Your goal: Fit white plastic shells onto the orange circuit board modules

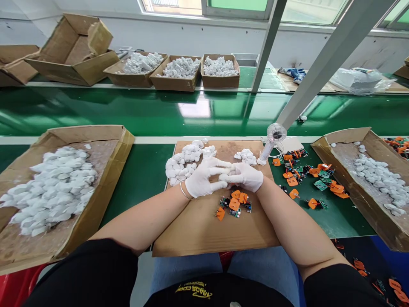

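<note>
Both my hands wear white gloves and meet over a brown cardboard sheet (pixel 204 230) in front of me. My left hand (pixel 204 179) and my right hand (pixel 244 175) are closed together, fingers pinching something small and white that I cannot make out. Just below them lies a small cluster of orange-and-green circuit parts (pixel 234 204). A heap of white plastic pieces (pixel 183 162) sits on the sheet left of my hands, and a smaller white pile (pixel 246 156) lies just behind my right hand.
A cardboard box (pixel 105 187) of white pieces stands at the left, another (pixel 351 187) at the right. More orange circuit parts (pixel 315 177) lie on the green bench beside a small clear fan (pixel 275 136). Three boxes of white pieces (pixel 179 70) stand beyond the green conveyor.
</note>
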The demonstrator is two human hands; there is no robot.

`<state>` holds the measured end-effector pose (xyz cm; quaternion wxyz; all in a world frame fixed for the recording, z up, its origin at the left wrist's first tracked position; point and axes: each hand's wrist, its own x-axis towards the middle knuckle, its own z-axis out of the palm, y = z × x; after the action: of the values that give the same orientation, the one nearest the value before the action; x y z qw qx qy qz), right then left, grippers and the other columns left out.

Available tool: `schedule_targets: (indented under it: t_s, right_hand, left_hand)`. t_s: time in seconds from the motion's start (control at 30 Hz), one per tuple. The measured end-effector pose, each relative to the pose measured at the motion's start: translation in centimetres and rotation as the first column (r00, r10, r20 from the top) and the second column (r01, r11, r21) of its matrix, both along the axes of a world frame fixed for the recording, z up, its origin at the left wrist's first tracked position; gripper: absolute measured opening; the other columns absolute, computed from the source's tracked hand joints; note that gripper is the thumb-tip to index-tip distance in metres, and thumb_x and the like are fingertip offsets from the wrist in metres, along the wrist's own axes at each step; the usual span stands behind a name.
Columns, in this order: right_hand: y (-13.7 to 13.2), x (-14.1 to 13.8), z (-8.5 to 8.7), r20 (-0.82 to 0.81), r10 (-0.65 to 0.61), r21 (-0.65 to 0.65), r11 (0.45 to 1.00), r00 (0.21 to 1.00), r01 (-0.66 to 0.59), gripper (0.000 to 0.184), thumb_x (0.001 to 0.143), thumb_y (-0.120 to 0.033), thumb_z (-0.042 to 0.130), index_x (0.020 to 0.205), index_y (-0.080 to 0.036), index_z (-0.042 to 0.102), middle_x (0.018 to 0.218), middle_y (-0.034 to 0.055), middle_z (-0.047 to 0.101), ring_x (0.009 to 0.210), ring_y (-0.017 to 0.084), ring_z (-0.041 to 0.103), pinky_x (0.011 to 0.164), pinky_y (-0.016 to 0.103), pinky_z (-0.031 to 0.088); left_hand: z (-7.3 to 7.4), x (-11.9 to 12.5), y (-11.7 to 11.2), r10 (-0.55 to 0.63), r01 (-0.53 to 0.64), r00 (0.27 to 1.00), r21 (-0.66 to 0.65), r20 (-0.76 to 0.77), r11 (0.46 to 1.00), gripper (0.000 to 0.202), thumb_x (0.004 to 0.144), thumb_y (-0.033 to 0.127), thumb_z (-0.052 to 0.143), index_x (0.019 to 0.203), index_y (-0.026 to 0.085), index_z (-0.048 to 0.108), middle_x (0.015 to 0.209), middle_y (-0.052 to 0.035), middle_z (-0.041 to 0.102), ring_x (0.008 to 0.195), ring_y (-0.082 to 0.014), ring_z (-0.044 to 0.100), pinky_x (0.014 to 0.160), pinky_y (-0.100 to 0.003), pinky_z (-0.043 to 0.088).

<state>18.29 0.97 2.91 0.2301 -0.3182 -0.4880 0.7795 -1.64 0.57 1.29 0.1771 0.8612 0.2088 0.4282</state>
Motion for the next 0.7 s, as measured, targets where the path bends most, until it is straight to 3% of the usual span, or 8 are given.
schedule_targets:
  t_s: [0.1,0.2,0.33,0.47,0.53,0.63,0.7]
  right_hand:
    - [0.1,-0.4,-0.1,-0.029,-0.087,-0.008,0.996,0.996,0.087,0.043,0.062,-0.039,0.092,0.085,-0.012,0.066,0.073,-0.0002,0.068,0.066,0.011,0.061,0.059,0.022,0.047]
    - [0.2,-0.9,-0.4,-0.075,-0.074,0.029,0.997,0.994,0.076,0.042,0.063,-0.041,0.091,0.081,-0.012,0.067,0.071,0.0,0.067,0.065,0.01,0.058,0.058,0.021,0.045]
    - [0.3,-1.0,-0.7,-0.147,-0.012,0.09,0.996,0.989,0.025,0.041,0.061,-0.04,0.092,0.071,-0.013,0.063,0.061,-0.0032,0.06,0.057,0.008,0.051,0.054,0.02,0.039]
    - [0.4,-0.9,-1.2,-0.153,-0.035,0.145,0.988,0.988,0.057,0.045,0.058,-0.044,0.092,0.071,-0.014,0.061,0.059,-0.0044,0.057,0.054,0.008,0.048,0.052,0.022,0.038]
    - [0.3,-1.0,-1.4,-0.103,-0.097,0.19,0.975,0.99,0.115,0.045,0.061,-0.047,0.09,0.073,-0.014,0.061,0.059,-0.0041,0.058,0.054,0.008,0.048,0.053,0.022,0.039]
    - [0.3,-0.6,-1.3,-0.058,-0.212,0.272,0.937,0.975,0.22,0.049,0.066,-0.057,0.084,0.083,-0.016,0.062,0.069,-0.0005,0.065,0.059,0.011,0.055,0.057,0.025,0.045]
    - [0.5,0.2,-1.0,-0.078,-0.369,0.329,0.867,0.926,0.373,0.053,0.074,-0.064,0.074,0.097,-0.018,0.061,0.084,0.0045,0.071,0.067,0.015,0.062,0.061,0.029,0.05]
  left_hand:
    - [-0.2,0.0,-0.1,0.126,-0.125,0.991,0.037,-0.033,0.991,0.045,0.088,0.046,0.067,0.124,0.021,0.064,0.125,-0.0134,0.068,0.111,-0.0251,0.065,0.097,-0.047,0.052]
    - [-0.7,0.1,0.2,0.196,-0.191,0.98,0.112,-0.035,0.975,0.051,0.082,0.056,0.072,0.119,0.021,0.066,0.118,-0.0118,0.072,0.105,-0.025,0.067,0.094,-0.046,0.053]
    - [-1.0,0.4,0.4,0.17,-0.163,0.985,0.202,-0.018,0.966,0.046,0.088,0.051,0.068,0.122,0.021,0.065,0.114,-0.0103,0.074,0.104,-0.0233,0.068,0.092,-0.041,0.054]
    - [-0.5,0.7,0.3,0.134,-0.125,0.991,0.239,-0.02,0.963,0.046,0.092,0.046,0.065,0.129,0.02,0.06,0.117,-0.0119,0.072,0.103,-0.0233,0.067,0.088,-0.04,0.054]
    - [-0.2,0.8,0.2,0.154,-0.158,0.987,0.233,0.033,0.96,0.048,0.089,0.046,0.068,0.128,0.019,0.059,0.109,-0.0116,0.073,0.097,-0.0227,0.068,0.084,-0.039,0.054]
    - [-0.2,1.2,-0.1,0.083,-0.109,0.986,0.184,0.146,0.977,0.048,0.087,0.037,0.074,0.129,0.023,0.056,0.082,-0.0012,0.072,0.076,-0.0153,0.066,0.076,-0.033,0.053]
    - [-0.5,1.5,-0.5,0.042,-0.073,0.975,0.135,0.217,0.988,0.048,0.088,0.029,0.073,0.132,0.026,0.054,0.072,0.0047,0.068,0.065,-0.0112,0.062,0.076,-0.031,0.053]
